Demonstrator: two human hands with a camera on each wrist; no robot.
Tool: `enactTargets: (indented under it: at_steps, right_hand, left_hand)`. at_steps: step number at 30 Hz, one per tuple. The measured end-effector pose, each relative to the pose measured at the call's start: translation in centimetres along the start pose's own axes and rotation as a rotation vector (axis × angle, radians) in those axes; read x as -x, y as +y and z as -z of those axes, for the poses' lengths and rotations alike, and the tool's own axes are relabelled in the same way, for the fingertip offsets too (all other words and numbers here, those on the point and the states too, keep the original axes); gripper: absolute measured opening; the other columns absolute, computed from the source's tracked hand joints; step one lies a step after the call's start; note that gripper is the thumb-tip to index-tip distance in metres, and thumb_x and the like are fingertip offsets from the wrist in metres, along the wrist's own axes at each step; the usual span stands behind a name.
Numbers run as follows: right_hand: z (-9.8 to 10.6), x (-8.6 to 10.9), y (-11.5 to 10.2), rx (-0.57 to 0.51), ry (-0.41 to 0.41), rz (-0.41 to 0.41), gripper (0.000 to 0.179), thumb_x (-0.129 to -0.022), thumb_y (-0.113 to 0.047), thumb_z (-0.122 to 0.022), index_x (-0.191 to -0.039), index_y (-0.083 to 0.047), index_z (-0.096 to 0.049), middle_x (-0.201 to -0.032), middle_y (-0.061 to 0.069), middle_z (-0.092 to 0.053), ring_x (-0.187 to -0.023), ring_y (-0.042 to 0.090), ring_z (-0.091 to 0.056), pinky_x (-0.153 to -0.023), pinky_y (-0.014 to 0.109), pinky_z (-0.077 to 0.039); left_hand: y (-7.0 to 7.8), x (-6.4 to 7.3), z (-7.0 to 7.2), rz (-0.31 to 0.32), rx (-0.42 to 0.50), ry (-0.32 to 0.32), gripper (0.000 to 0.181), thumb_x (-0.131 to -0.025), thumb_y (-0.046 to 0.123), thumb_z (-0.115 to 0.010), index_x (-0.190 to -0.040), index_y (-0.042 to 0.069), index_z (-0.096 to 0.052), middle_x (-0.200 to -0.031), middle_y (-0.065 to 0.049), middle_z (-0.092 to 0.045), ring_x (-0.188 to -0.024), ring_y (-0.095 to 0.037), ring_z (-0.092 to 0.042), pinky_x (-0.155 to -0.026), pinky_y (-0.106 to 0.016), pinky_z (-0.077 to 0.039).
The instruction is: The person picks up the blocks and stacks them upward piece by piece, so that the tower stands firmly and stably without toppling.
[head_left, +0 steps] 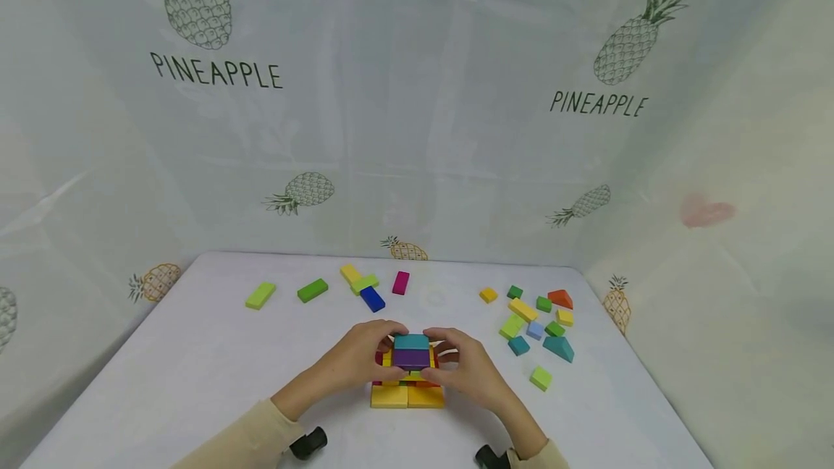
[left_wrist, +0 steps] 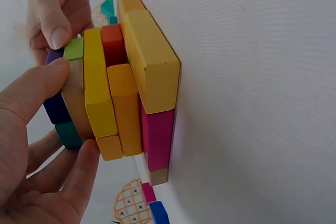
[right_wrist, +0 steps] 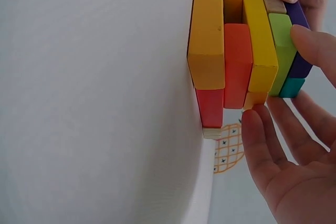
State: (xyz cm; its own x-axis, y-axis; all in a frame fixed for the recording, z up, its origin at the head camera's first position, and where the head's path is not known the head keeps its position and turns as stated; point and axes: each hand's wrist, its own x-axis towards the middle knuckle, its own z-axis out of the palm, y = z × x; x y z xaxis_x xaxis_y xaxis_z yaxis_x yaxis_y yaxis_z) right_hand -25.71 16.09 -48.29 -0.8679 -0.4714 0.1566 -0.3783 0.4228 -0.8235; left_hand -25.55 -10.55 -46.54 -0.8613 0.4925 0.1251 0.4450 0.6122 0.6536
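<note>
A layered stack of building blocks stands near the front middle of the table, with yellow blocks [head_left: 389,397] at its base. On top lie a purple block [head_left: 412,360] and a teal block [head_left: 412,341] side by side. My left hand [head_left: 366,355] grips the upper layers from the left, its thumb at the front by a wooden block [left_wrist: 76,95] and its fingers behind. From the right, my right hand [head_left: 464,368] holds the same layers, thumb against the front by a light green block [right_wrist: 282,51], fingertips at the rear. The palms hide parts of the stack's sides.
Loose blocks lie at the back left, among them a green block [head_left: 313,290], a blue block [head_left: 373,299] and a magenta block [head_left: 400,282]. Several more scatter on the right, including a teal triangle [head_left: 559,347] and a light green block [head_left: 541,378]. A pineapple-print curtain [head_left: 417,129] hangs behind.
</note>
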Motion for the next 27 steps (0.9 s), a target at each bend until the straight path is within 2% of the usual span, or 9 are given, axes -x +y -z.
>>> enactTargets:
  at_steps: [11,19,24,27]
  right_hand:
    - [-0.1,0.0,-0.1,0.006,0.009,-0.015,0.062,-0.091,-0.028,-0.086,-0.145,-0.010,-0.061,-0.138,0.007,-0.066,-0.116,0.027,-0.067,-0.101,0.044,-0.059]
    - [-0.1,0.1,-0.3,0.015,0.007,-0.014,0.063,-0.092,-0.030,-0.086,-0.146,-0.012,-0.060,-0.138,0.003,-0.066,-0.115,0.024,-0.067,-0.100,0.040,-0.059]
    - [-0.2,0.0,-0.2,0.008,0.006,-0.010,0.063,-0.092,-0.029,-0.086,-0.146,-0.011,-0.060,-0.137,0.003,-0.066,-0.115,0.023,-0.067,-0.099,0.039,-0.060]
    - [-0.2,0.0,-0.2,0.005,0.006,-0.018,0.063,-0.092,-0.028,-0.086,-0.146,-0.010,-0.060,-0.137,0.003,-0.066,-0.115,0.023,-0.067,-0.099,0.039,-0.060]
  left_hand:
    - [0.4,-0.1,-0.2,-0.002,-0.022,0.004,0.064,-0.084,0.034,-0.092,-0.139,0.017,-0.063,-0.124,0.003,-0.069,-0.106,-0.013,-0.062,-0.094,-0.030,-0.059]
    - [0.1,-0.2,-0.2,0.006,-0.053,0.004,0.068,-0.084,0.037,-0.092,-0.142,0.018,-0.062,-0.125,0.003,-0.068,-0.108,-0.013,-0.060,-0.095,-0.033,-0.060]
    - [-0.4,0.0,1.2,0.037,-0.046,-0.008,0.079,-0.085,0.048,-0.089,-0.153,0.025,-0.056,-0.138,-0.002,-0.066,-0.118,-0.020,-0.063,-0.094,-0.040,-0.061]
    - [-1.4,-0.1,3.1,0.061,-0.050,0.044,0.077,-0.088,0.052,-0.085,-0.154,0.027,-0.055,-0.140,-0.004,-0.066,-0.120,-0.025,-0.064,-0.093,-0.042,-0.062]
